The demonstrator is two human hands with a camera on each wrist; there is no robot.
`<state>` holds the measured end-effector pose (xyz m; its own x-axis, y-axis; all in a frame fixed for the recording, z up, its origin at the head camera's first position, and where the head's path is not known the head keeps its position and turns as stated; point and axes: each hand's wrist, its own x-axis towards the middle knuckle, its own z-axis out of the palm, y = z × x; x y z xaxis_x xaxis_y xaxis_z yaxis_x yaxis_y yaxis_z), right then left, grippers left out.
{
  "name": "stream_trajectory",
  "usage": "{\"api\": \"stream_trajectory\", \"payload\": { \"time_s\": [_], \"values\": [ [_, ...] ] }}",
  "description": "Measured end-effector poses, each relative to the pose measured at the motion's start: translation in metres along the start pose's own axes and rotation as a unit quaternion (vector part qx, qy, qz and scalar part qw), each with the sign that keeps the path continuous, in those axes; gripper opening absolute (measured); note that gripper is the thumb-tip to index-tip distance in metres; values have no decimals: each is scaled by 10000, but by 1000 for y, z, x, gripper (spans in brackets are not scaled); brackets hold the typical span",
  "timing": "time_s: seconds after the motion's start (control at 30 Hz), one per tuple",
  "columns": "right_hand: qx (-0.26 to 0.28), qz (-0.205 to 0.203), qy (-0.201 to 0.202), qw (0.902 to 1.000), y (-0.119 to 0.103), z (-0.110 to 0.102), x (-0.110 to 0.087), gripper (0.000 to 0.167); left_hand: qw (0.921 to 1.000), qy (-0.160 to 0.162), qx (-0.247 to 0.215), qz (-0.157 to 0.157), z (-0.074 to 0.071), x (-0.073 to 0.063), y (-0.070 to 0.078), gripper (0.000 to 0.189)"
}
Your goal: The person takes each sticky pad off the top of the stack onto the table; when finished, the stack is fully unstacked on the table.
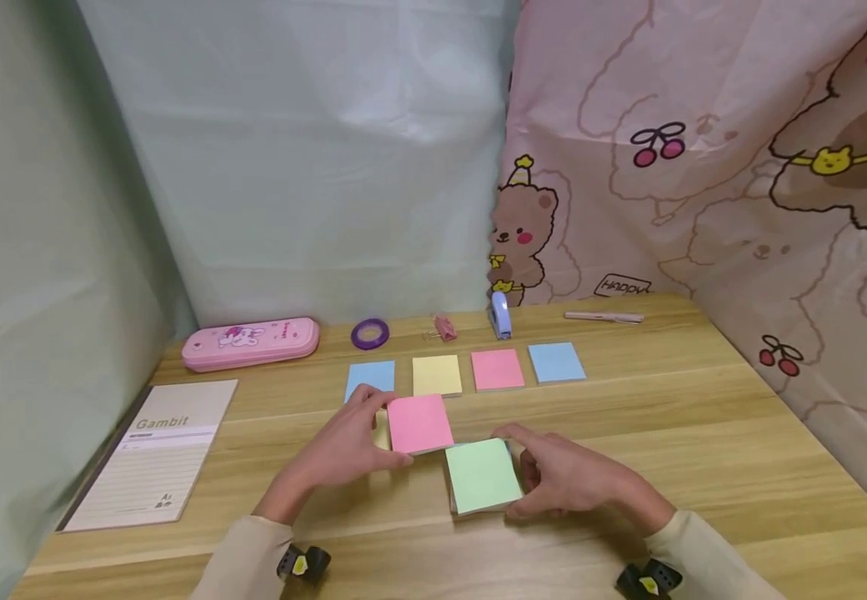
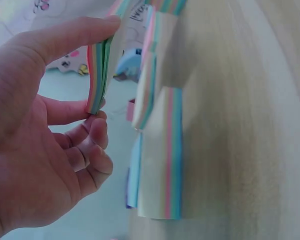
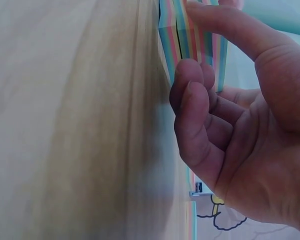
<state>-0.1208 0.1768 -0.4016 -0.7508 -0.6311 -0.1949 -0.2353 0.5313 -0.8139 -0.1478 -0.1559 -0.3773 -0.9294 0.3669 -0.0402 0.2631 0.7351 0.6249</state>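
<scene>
My left hand (image 1: pixel 347 442) pinches a pink-topped sticky note pad (image 1: pixel 420 423) between thumb and fingers. The left wrist view shows that pad's striped edge (image 2: pixel 96 75) raised off the table. Near it lies a pale sticky note pad (image 2: pixel 162 155), mostly hidden by the hand in the head view. My right hand (image 1: pixel 572 475) grips a green-topped stack of sticky notes (image 1: pixel 484 477) by its right side, with layered coloured edges (image 3: pixel 190 40) showing in the right wrist view. Behind them lie blue (image 1: pixel 370 380), yellow (image 1: pixel 437 375), pink (image 1: pixel 497 369) and another blue pad (image 1: pixel 557 362).
Along the back of the wooden table (image 1: pixel 704 467) lie a pink pencil case (image 1: pixel 252 343), purple tape roll (image 1: pixel 370 333), pink binder clip (image 1: pixel 444 327), lavender stapler (image 1: pixel 501 317) and pen (image 1: pixel 603 317). A notebook (image 1: pixel 152 454) lies at left. Curtains enclose the table.
</scene>
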Motion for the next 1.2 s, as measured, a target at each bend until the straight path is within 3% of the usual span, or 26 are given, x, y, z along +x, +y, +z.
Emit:
{"api": "stream_trajectory", "payload": {
  "time_s": [0.3,0.5,0.8,1.2],
  "values": [
    [-40,-48,19,10000,0,0,1,86,9999,-99,16,8,8,20,-16,85],
    [-80,-83,39,9999,0,-1,1,85,9995,-228,157,137,16,25,-14,80],
    [-240,-196,73,9995,1,-1,1,84,9982,-227,555,37,19,29,-11,86],
    [62,84,38,9999,-2,4,0,84,9955,-364,874,11,20,31,-9,85]
  ]
}}
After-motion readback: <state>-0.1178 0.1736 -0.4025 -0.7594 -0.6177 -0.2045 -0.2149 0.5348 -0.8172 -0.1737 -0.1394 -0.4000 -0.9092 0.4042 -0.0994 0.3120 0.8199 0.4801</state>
